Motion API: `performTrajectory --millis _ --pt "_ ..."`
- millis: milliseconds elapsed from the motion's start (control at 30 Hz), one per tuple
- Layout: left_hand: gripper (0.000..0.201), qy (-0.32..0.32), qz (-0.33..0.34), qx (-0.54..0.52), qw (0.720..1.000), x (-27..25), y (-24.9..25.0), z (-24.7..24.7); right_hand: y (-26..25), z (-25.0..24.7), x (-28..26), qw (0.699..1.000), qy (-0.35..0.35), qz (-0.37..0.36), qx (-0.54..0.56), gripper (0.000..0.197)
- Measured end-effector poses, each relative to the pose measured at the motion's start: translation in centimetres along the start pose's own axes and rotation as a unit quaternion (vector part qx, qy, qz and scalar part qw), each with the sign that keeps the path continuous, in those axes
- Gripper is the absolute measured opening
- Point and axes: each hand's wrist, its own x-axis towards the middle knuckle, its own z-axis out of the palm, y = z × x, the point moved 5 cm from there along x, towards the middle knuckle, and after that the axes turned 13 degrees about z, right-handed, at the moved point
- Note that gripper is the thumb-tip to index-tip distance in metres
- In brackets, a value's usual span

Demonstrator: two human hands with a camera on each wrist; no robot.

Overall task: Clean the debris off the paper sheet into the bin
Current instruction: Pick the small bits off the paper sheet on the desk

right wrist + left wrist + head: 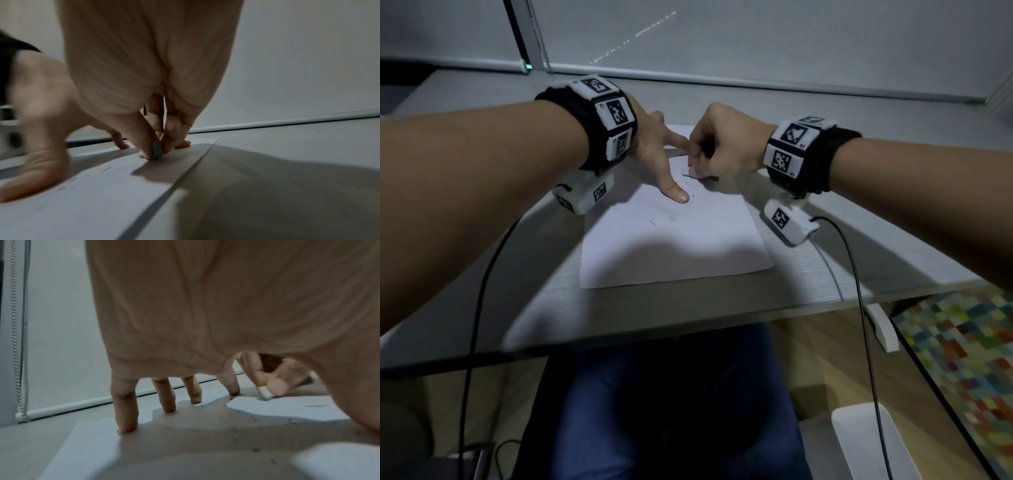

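A white paper sheet (674, 246) lies on the grey desk, with small dark specks of debris (653, 222) scattered across it. My left hand (650, 150) presses the sheet's far part with spread, straight fingers (125, 415) and the thumb flat on the paper. More debris (255, 449) shows under the left palm. My right hand (717, 144) pinches a small white eraser (697, 173) between thumb and fingers, its end touching the paper near the far right corner. The eraser (156, 150) shows grey in shadow in the right wrist view, and white (265, 392) in the left wrist view.
The desk (859, 260) has a front edge close to me and a window blind rail behind. Black cables (859, 274) hang from both wrist cameras. A white rounded container (866, 442), possibly the bin, stands on the floor at the lower right, beside a colourful checkered mat (962, 342).
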Motion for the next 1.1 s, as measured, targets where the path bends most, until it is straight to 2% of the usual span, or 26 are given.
performTrajectory --millis 100,167,233,333,400,500,633,733,900,1100 --pt "0.135 -0.006 -0.003 0.001 1.0 -0.3 0.2 -0.1 1.3 -0.5 1.3 0.997 0.041 0.058 0.007 0.01" --pt "0.131 -0.006 -0.009 0.005 1.0 -0.3 0.1 -0.1 1.3 -0.6 1.6 0.996 0.055 0.063 0.007 0.01" --pt "0.124 -0.001 -0.008 0.013 1.0 0.0 -0.1 -0.1 0.6 -0.3 1.0 0.999 0.033 0.036 -0.002 0.009" --pt "0.108 -0.003 -0.006 0.0 1.0 0.4 -0.2 0.1 -1.1 0.3 -1.0 0.999 -0.042 -0.033 0.005 0.007" --pt "0.111 0.004 0.0 -0.007 1.0 0.6 0.1 -0.3 -1.3 0.3 -1.4 0.997 -0.052 -0.054 -0.002 0.007" --pt "0.122 -0.002 -0.007 0.0 1.0 0.1 0.5 -0.7 -0.1 -0.3 0.1 1.0 -0.013 -0.021 -0.007 0.008" --pt "0.115 -0.002 -0.001 0.01 1.0 0.1 1.1 -1.3 1.4 -0.9 1.4 0.999 0.032 0.03 -0.025 0.008" --pt "0.116 -0.003 -0.002 0.016 1.0 0.2 1.3 -1.4 1.2 -0.6 1.0 0.999 0.041 0.013 -0.032 0.009" --pt "0.117 -0.004 0.001 0.002 1.0 0.4 1.3 -1.3 1.1 -0.1 -0.2 0.999 -0.009 -0.03 -0.013 0.01" --pt "0.117 -0.01 -0.003 0.017 1.0 0.1 1.3 -1.3 2.0 -1.1 1.1 0.998 0.051 0.012 -0.041 0.01"
